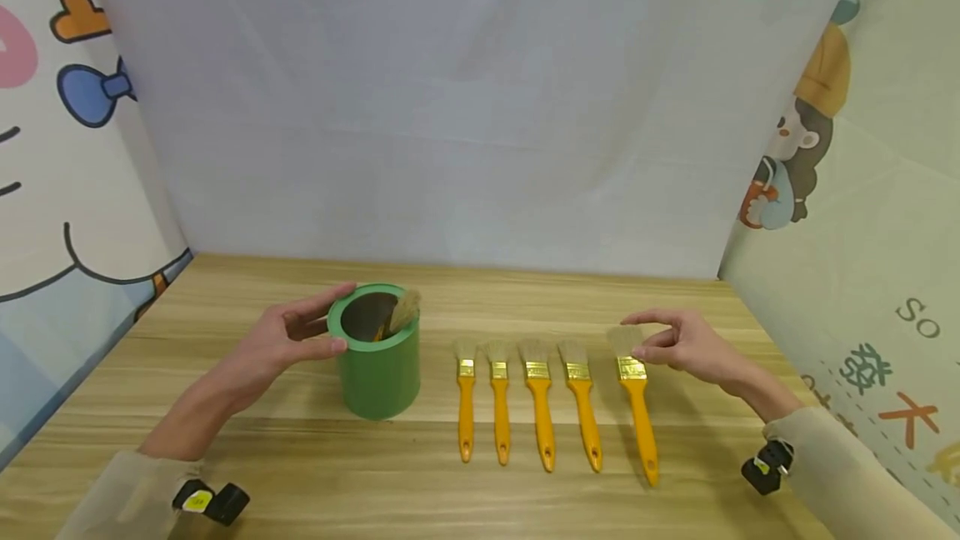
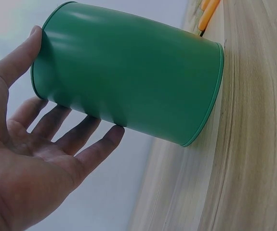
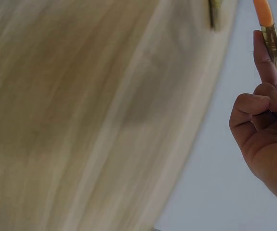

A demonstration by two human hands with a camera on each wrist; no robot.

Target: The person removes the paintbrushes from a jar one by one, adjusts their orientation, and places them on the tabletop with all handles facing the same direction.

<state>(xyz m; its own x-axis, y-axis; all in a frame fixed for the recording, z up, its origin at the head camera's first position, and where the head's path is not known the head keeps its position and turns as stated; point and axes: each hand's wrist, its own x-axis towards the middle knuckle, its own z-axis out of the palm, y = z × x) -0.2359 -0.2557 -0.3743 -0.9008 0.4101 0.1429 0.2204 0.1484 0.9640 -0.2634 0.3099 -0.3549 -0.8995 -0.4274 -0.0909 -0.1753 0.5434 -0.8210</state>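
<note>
My left hand [image 1: 281, 344] holds a green can [image 1: 381, 382] from its left side. In the left wrist view its thumb lies near the rim and its fingertips [image 2: 115, 132] touch the wall. A paintbrush [image 1: 406, 312] stands in the can, bristles up and leaning on the right of the rim; most of its handle is hidden inside. My right hand [image 1: 693, 347] pinches the rightmost paintbrush [image 1: 641, 427] at its bristles and metal band, between thumb and index finger. That brush's yellow handle points toward me. In the right wrist view, the other fingers are curled in.
Several yellow-handled paintbrushes lie in a row between the hands, bristles away from me, among them a narrow brush [image 1: 466, 407] nearest the can and a wider brush [image 1: 582, 407] beside the pinched one. A pale cloth [image 1: 465, 107] hangs behind the wooden table [image 1: 300, 482].
</note>
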